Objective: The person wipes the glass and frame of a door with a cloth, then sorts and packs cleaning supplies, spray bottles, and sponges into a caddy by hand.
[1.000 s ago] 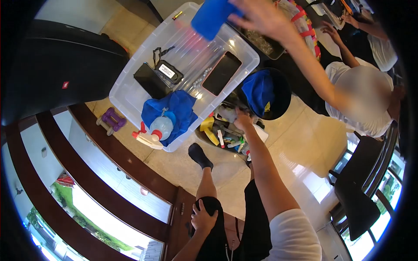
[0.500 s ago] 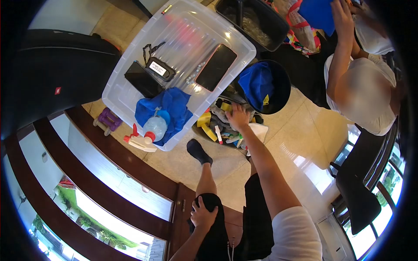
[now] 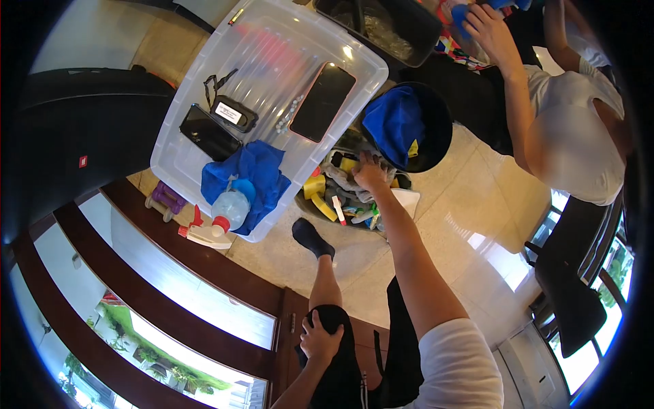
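Observation:
My right hand (image 3: 370, 173) reaches into a bin (image 3: 305, 205) of mixed items on the floor. Its fingers are stretched out over grey cloth-like material (image 3: 346, 183), their tips partly hidden among the contents. Near it lie yellow pieces (image 3: 317, 198) and a white marker-like stick with a red tip (image 3: 339, 210). My left hand (image 3: 321, 339) rests on my bent knee with its fingers apart, holding nothing.
A translucent lid-like plastic surface (image 3: 272, 75) carries two phones, a black strapped device, a blue cloth (image 3: 267, 178) and a spray bottle (image 3: 229, 210). Beyond the bin stands a black bucket (image 3: 439, 140) holding blue cloth. Another person's hand (image 3: 492, 37) is at upper right. Purple dumbbells (image 3: 165, 199) lie left.
My right hand has moved slightly farther into the bin. My left hand stays on the knee. The other person's hand and blue item have shifted, and the view has tilted a little.

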`<action>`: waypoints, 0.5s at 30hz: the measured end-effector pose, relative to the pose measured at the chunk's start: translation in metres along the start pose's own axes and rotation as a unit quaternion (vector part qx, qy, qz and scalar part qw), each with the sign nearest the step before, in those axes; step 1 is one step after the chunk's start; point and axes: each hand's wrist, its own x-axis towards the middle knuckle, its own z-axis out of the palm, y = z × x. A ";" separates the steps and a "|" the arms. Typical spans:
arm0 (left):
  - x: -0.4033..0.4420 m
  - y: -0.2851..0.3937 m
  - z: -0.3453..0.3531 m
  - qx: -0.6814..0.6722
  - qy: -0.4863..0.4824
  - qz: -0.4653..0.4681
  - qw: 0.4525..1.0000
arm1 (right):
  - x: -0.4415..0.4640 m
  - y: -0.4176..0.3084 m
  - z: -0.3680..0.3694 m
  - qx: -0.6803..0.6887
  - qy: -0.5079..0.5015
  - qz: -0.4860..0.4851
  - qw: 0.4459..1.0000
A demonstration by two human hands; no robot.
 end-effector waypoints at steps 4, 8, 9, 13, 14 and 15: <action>0.000 0.003 0.001 0.008 0.011 0.002 1.000 | -0.002 0.001 -0.003 -0.014 -0.021 0.003 1.000; 0.001 0.006 0.001 0.008 -0.005 -0.003 1.000 | -0.005 0.004 0.002 0.014 -0.037 -0.007 0.999; 0.001 0.007 0.000 0.006 -0.009 -0.006 1.000 | -0.007 0.003 0.006 0.021 -0.038 -0.010 0.999; 0.002 0.006 0.005 0.011 -0.002 -0.003 1.000 | -0.013 -0.009 0.016 0.020 -0.063 -0.036 0.997; 0.001 0.007 0.005 0.013 -0.003 -0.004 1.000 | -0.015 -0.013 0.019 0.022 -0.064 -0.035 0.997; 0.001 0.008 0.003 0.012 -0.006 -0.006 1.000 | -0.017 -0.018 0.021 0.012 -0.078 -0.048 0.996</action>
